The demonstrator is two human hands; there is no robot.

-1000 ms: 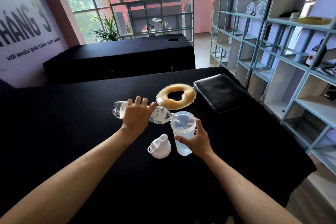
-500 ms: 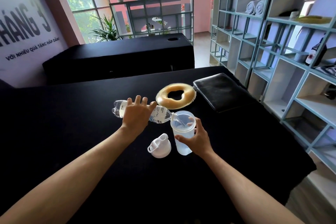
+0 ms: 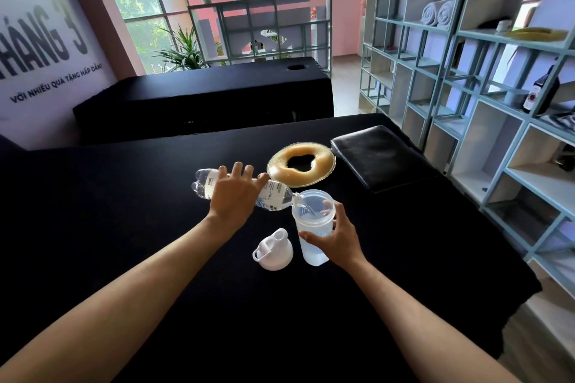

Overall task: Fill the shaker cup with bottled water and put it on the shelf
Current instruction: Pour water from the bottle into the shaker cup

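A clear shaker cup (image 3: 312, 227) stands upright on the black table (image 3: 155, 227), partly filled with water. My right hand (image 3: 334, 235) is wrapped around its side. My left hand (image 3: 235, 197) grips a clear plastic water bottle (image 3: 275, 196) lying almost level, its mouth over the cup's rim, and water runs into the cup. The cup's white lid (image 3: 273, 250) lies on the table just left of the cup. A pale blue shelf unit (image 3: 510, 134) stands to the right of the table.
A yellow ring-shaped cushion (image 3: 301, 165) lies just behind the bottle and cup. A black pad (image 3: 378, 155) lies at the table's far right. A second black table (image 3: 202, 102) stands behind. The shelves hold rolled towels (image 3: 435, 12) and a dark bottle (image 3: 541, 90).
Water keeps pouring and the level in the cup has risen slightly. Both hands stay in almost the same place.
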